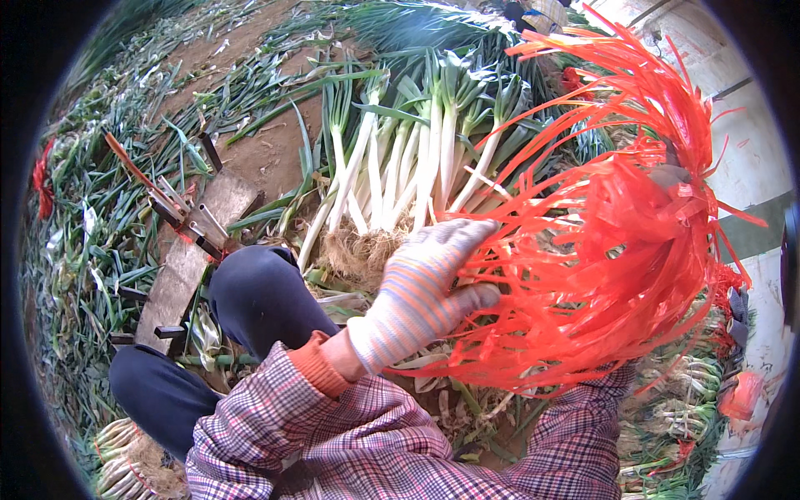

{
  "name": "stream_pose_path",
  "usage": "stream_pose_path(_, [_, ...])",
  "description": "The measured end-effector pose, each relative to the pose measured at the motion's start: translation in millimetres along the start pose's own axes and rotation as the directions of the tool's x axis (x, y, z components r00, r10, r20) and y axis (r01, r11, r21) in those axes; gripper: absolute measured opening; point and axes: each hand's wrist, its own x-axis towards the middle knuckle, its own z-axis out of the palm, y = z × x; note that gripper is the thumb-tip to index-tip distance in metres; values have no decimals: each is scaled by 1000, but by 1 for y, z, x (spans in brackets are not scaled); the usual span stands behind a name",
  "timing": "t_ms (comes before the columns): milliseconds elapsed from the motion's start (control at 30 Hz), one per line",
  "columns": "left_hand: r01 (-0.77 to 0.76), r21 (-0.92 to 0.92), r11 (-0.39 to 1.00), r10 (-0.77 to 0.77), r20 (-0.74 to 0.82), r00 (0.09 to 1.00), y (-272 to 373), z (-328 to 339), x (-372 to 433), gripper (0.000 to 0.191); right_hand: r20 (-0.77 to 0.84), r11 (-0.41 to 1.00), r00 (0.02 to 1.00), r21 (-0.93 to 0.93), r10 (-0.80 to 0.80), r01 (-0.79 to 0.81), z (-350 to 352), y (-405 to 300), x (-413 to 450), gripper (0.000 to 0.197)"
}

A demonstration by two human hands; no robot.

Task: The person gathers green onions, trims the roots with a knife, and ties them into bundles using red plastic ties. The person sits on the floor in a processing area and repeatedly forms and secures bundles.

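Observation:
A large bunch of red plastic strips point(619, 250) spreads over the right side of the view. My right hand point(670, 174) grips it near the top; the strips cover most of that hand. My left hand point(425, 281), in a striped knit glove, reaches to the bunch's left edge, thumb and fingers apart among loose strands. Whether it pinches any strand is unclear. Beyond my left hand lies a row of long green onions point(400, 150), with white stalks, green leaves and brown roots point(362, 253) towards me.
At left, a wooden board point(181, 275) with dark metal legs carries an upright holder of sticks point(194, 219). Cut leaves point(94, 250) litter the soil. Tied onion bundles lie at lower left point(125, 459) and lower right point(681, 400). An orange-red container point(740, 397) stands at right.

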Motion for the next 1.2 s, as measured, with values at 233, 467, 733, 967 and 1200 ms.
stream_pose_path(233, [572, -617, 540, -512, 298, 806, 6, -25, -20, 13, 31, 995, 995, -19, 97, -97, 5, 40, -8, 52])
stream_pose_path(467, [427, -778, 461, -661, 20, 750, -6, -115, -69, 25, 69, 995, 993, -27, 97, -95, 21, 35, -8, 53])
stream_pose_path(733, [595, -463, 657, -666, 13, 746, 21, -93, -38, 25, 222, 998, 975, 64, -1, -13, 122, 4, -11, 53])
stream_pose_path(967, [739, -428, 520, -723, 241, 648, 24, -98, -35, 31, 231, 999, 973, 39, -7, -2, 119, -2, -14, 54])
stream_pose_path(1200, [697, -612, 375, -575, 436, 692, 27, -32, -28, 31, 150, 983, 974, -97, 168, -155, 50, 62, -26, 55])
